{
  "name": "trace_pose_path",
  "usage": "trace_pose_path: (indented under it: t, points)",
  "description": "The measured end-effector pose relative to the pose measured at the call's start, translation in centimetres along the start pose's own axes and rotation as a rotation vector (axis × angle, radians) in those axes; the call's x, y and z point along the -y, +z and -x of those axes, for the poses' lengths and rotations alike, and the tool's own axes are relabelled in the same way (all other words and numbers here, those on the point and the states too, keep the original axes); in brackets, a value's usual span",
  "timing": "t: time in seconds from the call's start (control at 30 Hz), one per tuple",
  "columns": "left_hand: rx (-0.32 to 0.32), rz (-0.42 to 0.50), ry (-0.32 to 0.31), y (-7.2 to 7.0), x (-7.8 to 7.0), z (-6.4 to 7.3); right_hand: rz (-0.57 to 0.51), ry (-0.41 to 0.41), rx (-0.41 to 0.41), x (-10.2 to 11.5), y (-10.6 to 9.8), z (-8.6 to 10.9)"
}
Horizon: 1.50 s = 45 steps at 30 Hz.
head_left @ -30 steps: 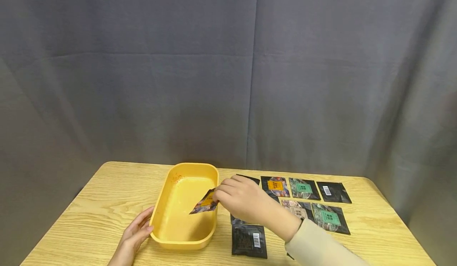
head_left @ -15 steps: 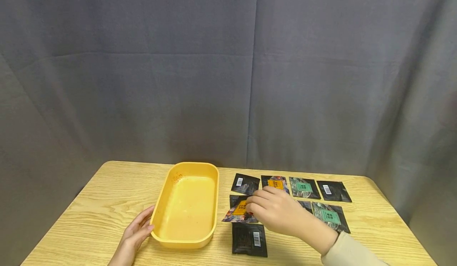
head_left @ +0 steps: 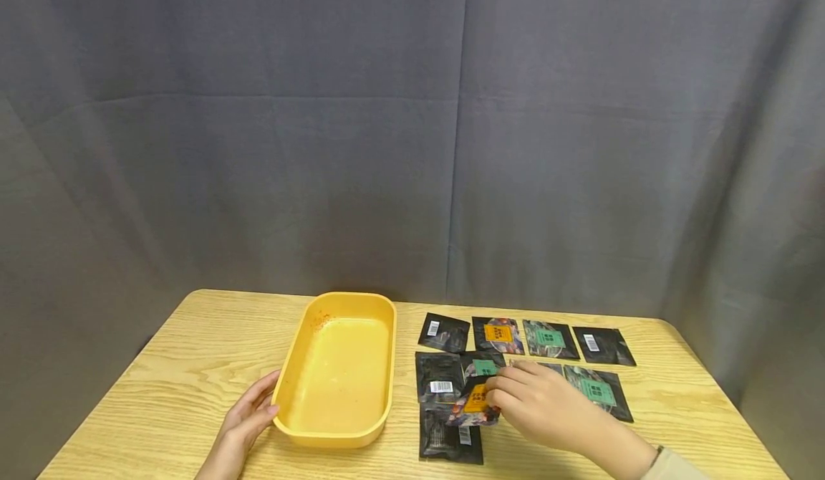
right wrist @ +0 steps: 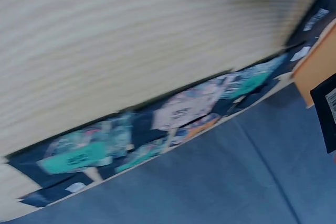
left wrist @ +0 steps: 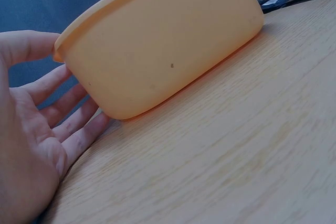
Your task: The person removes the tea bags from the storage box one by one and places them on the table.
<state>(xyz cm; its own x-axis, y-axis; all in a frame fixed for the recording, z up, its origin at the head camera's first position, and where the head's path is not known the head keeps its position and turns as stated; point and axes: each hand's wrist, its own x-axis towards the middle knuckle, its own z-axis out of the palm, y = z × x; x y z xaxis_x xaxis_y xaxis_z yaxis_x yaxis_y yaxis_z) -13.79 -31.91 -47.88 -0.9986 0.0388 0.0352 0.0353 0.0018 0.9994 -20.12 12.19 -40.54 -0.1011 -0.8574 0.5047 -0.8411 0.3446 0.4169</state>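
Note:
In the head view, my left hand (head_left: 241, 423) touches the near left corner of a yellow plastic tub (head_left: 338, 437). The left wrist view shows its fingers fairly straight against the tub's outer wall (left wrist: 168, 40), thumb at the rim. My right hand (head_left: 544, 402) pinches a small black packet with an orange label (head_left: 473, 402), tilted above other packets. Part of what looks like this packet, with a barcode on its back, shows at the right edge of the right wrist view (right wrist: 326, 111). A barcode-side-up packet (head_left: 445, 445) lies partly behind it.
Several flat packets lie in rows right of the tub, among them one with an orange label (head_left: 498, 334), green-labelled ones (head_left: 599, 394) and black ones showing barcodes (head_left: 604, 346). The tub holds only reddish specks. A grey curtain (head_left: 412, 143) hangs behind the wooden table (head_left: 193, 365).
My right hand has carried the orange-labelled packet from over the tub to the right and toward me, uncovering packets in the left columns. The left hand and tub have stayed put.

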Motion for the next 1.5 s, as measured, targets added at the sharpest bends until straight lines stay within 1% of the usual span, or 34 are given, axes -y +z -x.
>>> trace_pose_path:
  t: [0.07, 0.3, 0.4, 0.53, 0.67, 0.77, 0.9, 1.0, 1.3, 1.4, 1.5]
  points:
    - [-0.003, 0.002, 0.001, 0.0, 0.0, 0.0, -0.019, 0.008, 0.009, 0.0, -0.1, 0.8]
    - [0.005, -0.002, 0.005, 0.1, -0.1, 0.1, -0.107, 0.054, 0.09, 0.1, -0.4, 3.5]
    - [0.004, -0.003, 0.011, 0.1, -0.1, 0.1, -0.123, 0.05, 0.084, 0.2, -0.3, 4.3]
    - [-0.004, -0.008, 0.009, 0.0, -0.1, 0.1, -0.14, 0.018, 0.059, 0.2, 0.1, 4.9]
    - [-0.01, -0.014, -0.001, 0.0, -0.1, 0.0, -0.164, -0.002, 0.067, 0.2, 0.3, 5.4]
    - [-0.01, -0.012, -0.009, 0.1, 0.0, -0.1, -0.186, -0.01, 0.095, 0.3, 0.4, 5.8]
    - [-0.013, -0.007, -0.012, 0.1, 0.0, -0.1, -0.208, -0.018, 0.156, 0.4, 0.4, 6.2]
    - [-0.022, -0.007, -0.009, 0.1, 0.1, 0.0, -0.201, -0.025, 0.199, 0.6, 0.4, 6.3]
    - [-0.05, 0.008, -0.02, 0.1, 0.4, -0.1, -0.186, 0.006, 0.261, 1.2, 0.3, 6.6]
    - [-0.054, 0.015, -0.003, 0.1, 0.6, -0.1, -0.193, 0.029, 0.269, 1.3, 0.3, 6.7]
    - [-0.053, 0.02, 0.021, 0.0, 0.6, -0.3, -0.2, 0.063, 0.254, 1.4, 0.4, 6.6]
